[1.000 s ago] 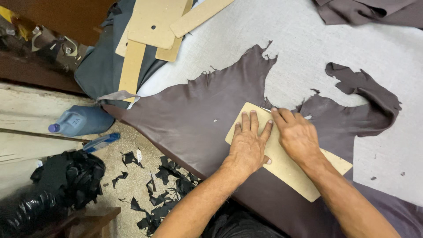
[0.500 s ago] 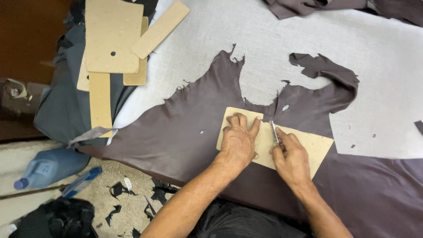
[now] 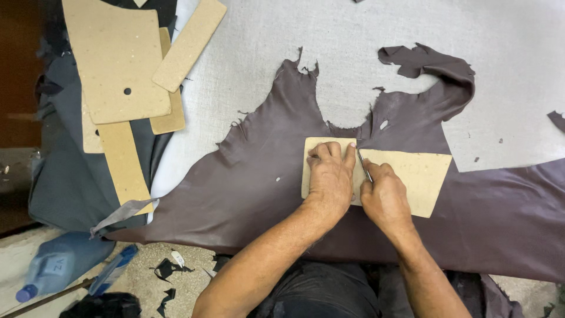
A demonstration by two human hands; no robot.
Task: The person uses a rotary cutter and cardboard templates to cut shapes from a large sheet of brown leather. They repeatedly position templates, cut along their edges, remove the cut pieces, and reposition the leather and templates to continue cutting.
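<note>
A dark purple-brown leather hide [image 3: 259,188] lies spread on a grey table [image 3: 329,65]. On it rests a tan cardboard pattern piece [image 3: 412,176]. My left hand [image 3: 331,174] presses flat on the pattern's left end. My right hand [image 3: 384,197] grips a thin metal blade [image 3: 364,166], its tip at the pattern's upper edge, right beside my left fingers. The middle of the pattern is hidden under both hands.
Several tan cardboard patterns [image 3: 118,65] are stacked at the upper left over grey-blue fabric [image 3: 65,182]. A blue plastic bottle [image 3: 59,265] and dark leather scraps [image 3: 168,268] lie on the floor. A small scrap [image 3: 556,119] sits at the table's right edge.
The view has shifted down and left. My right hand has taken the blade to the pattern's upper edge. My left hand keeps pressing on the pattern.
</note>
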